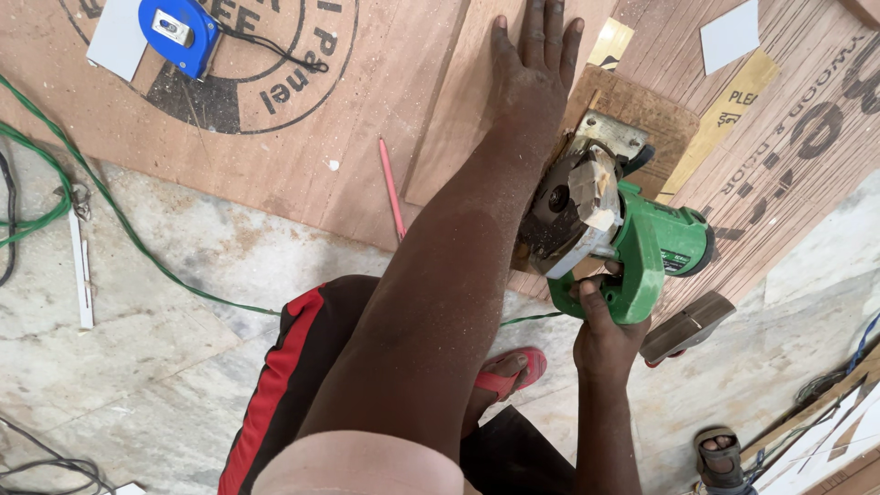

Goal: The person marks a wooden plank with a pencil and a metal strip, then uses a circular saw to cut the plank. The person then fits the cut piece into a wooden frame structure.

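Right now your left hand (530,69) lies flat, fingers spread, pressing the narrow plywood strip (458,101) onto the floor sheets, while your right hand (600,335) is closed tight around the green circular saw (623,238), just beside that strip's near end.

Saw blade: hidden under the guard of the green circular saw (623,243); where it meets the wood cannot be told.
Plywood strip (463,101): top end cut off by the upper edge; right part covered by the left hand (532,78) and forearm.
Right hand (600,335): fingers wrapped behind the saw handle, mostly out of sight.
Blue tape measure (179,32): upper part cut by the top edge.
Foot in red sandal (509,376): mostly hidden behind the left arm.
Second sandalled foot (721,454): its wearer is cut off by the bottom edge.
Green cable (110,215): its ends leave the picture or pass under the leg.
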